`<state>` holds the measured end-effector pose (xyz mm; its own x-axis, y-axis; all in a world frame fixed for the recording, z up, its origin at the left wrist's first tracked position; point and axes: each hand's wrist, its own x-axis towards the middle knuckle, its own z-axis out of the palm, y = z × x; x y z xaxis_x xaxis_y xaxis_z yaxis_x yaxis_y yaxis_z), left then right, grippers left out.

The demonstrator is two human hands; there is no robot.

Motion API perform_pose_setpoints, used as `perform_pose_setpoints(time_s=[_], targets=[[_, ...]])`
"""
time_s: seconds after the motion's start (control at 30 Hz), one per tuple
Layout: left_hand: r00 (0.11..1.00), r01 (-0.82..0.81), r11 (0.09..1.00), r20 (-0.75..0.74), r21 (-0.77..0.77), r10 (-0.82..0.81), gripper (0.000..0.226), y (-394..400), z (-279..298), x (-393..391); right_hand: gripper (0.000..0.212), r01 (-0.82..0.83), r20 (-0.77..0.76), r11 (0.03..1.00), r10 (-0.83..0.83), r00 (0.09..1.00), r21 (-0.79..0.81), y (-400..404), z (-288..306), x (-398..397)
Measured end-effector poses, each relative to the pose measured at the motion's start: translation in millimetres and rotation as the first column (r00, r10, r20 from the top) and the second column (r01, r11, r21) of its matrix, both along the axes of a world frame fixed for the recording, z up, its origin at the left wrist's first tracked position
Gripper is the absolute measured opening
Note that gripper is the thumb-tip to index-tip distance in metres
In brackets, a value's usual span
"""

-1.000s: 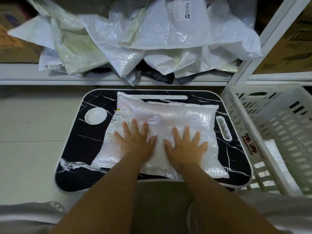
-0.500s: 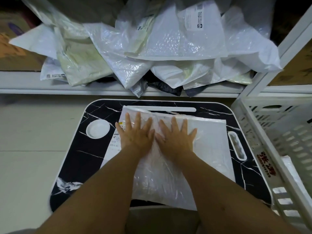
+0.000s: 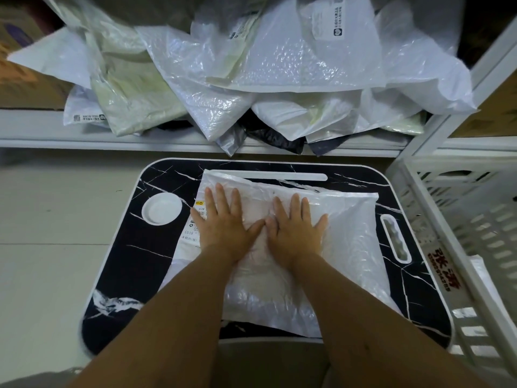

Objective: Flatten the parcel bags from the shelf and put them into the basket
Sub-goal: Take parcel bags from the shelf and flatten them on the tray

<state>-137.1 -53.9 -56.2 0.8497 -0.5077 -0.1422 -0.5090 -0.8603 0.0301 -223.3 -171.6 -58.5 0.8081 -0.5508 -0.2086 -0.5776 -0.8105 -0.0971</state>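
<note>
Two hands (image 3: 260,228) press labelled parcel bag (image 3: 344,247), "C018" legible.

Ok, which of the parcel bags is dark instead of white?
The black bag at the shelf's front edge, mostly buried under the white bags. Every other bag, including the one on the tray, is white or pale.

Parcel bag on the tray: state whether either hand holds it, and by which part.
Neither hand has a grip on it. The left hand and right hand press flat, fingers straight, on the upper middle of the parcel bag.
</note>
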Motion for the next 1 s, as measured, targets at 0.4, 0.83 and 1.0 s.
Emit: perform_pose_setpoints(time_s=[0.4,0.83,1.0], targets=[[0.977,-0.143,0.987,-0.152,0.075,0.153,0.068,19.6,21.1,-49.7,0.063,0.296,-0.150,0.955,-0.291,0.945,0.010,1.0,23.1,-59.1],[0.988,-0.048,0.996,-0.140,0.073,0.058,0.082,43.6,25.8,-113.8,0.068,0.171,-0.036,0.984,-0.170,0.985,0.046,54.6,25.1,-93.0],[0.982,-0.020,0.995,-0.184,0.096,0.037,0.075,49.0,16.5,-112.7,0.068,0.113,-0.109,0.993,-0.110,0.988,0.023,56.1,12.7,-103.6]])
